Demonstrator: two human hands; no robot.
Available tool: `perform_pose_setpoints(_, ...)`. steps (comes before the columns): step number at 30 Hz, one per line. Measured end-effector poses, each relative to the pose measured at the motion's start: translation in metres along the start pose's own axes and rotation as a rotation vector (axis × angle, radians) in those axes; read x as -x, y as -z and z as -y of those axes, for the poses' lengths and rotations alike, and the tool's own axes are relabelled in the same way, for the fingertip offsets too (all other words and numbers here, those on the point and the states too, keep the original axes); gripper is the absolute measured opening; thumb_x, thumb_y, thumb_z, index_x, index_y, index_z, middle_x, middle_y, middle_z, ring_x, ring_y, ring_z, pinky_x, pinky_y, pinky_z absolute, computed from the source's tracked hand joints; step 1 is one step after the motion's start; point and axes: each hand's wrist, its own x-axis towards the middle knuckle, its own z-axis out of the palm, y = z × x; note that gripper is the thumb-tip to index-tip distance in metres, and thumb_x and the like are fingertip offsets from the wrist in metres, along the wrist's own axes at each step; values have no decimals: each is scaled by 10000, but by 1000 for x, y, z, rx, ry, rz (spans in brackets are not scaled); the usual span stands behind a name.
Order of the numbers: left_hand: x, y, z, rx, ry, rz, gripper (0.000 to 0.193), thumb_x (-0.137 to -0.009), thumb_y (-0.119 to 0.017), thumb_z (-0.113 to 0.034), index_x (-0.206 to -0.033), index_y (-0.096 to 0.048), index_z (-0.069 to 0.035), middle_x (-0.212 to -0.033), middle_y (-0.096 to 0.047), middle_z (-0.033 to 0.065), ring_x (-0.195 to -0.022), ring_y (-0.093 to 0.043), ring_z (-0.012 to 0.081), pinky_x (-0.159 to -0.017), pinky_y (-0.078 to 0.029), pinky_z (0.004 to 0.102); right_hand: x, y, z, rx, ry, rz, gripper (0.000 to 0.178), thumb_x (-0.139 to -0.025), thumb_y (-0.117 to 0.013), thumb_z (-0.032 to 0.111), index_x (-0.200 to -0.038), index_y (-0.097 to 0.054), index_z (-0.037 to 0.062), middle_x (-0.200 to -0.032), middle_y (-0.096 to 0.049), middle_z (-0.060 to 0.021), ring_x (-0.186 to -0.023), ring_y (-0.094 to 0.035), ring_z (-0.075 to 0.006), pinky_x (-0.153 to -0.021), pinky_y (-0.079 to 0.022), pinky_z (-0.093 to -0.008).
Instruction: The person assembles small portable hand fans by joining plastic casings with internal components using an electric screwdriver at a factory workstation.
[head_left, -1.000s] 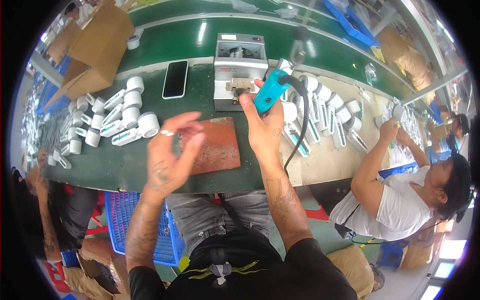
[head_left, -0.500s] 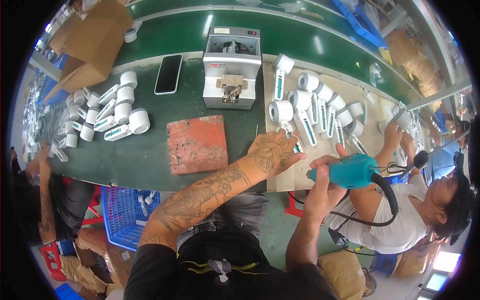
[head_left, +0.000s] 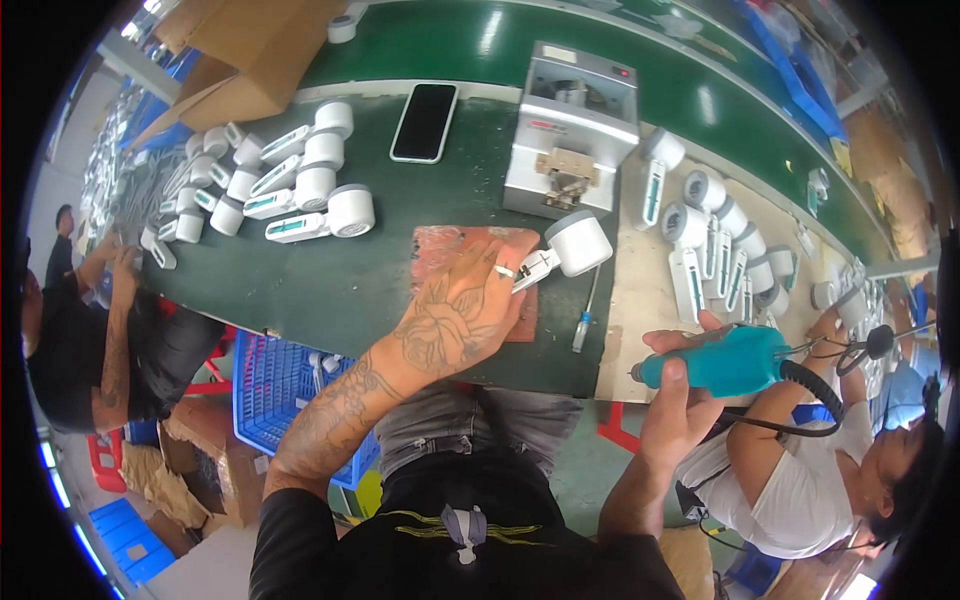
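My left hand (head_left: 462, 305) is closed around the slim handle of a white device with a drum-shaped head (head_left: 580, 244). It holds the device over a worn red block (head_left: 440, 250), with the head pointing right. Part of the handle is hidden by my fingers. My right hand (head_left: 682, 405) grips a teal electric screwdriver (head_left: 725, 360), its tip facing left over the table's front edge. A small screwdriver with a blue handle (head_left: 581, 330) lies between the block and the beige mat.
A grey screw-feeding machine (head_left: 570, 130) stands behind the block, with a phone (head_left: 424, 122) to its left. Similar white devices lie in groups at left (head_left: 315, 187) and right (head_left: 690, 282). Co-workers sit on both sides; a blue basket (head_left: 262, 395) is below the table.
My left hand has come back from the right-hand group to the red block with a white device in it. The view has turned; the right hand still holds the electric screwdriver.
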Motion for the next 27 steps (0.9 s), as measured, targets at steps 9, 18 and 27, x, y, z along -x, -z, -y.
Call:
perform_pose_setpoints(9,16,-24,32,82,46,-68,295,-912,-689,-191,-1116,-650,18,-1082,-628,195,-1022,-607,403,-899,-529,482,-16,-42,1,-215,-15,152,732,-1010,-606,545,-1367,-472,-80,-847,-566,-89,-744,-532,-202,-713,-435,-359)
perform_pose_setpoints(18,7,-19,43,343,-33,-51,270,-915,-741,-249,-1045,-700,-16,-1006,-630,129,-980,-604,333,-892,-495,471,-72,-81,3,-419,49,250,722,-914,-547,797,-961,-530,77,-685,-480,-29,-561,-433,-170,-549,-363,-324)
perform_pose_setpoints(27,-5,-20,56,202,-22,-43,259,-961,-694,-269,-1166,-755,-122,-1060,-657,40,-992,-591,270,-913,-472,417,-141,-152,-23,-183,225,164,617,-1061,-540,551,-1116,-589,-62,-727,-536,-82,-647,-532,-196,-616,-468,-343)
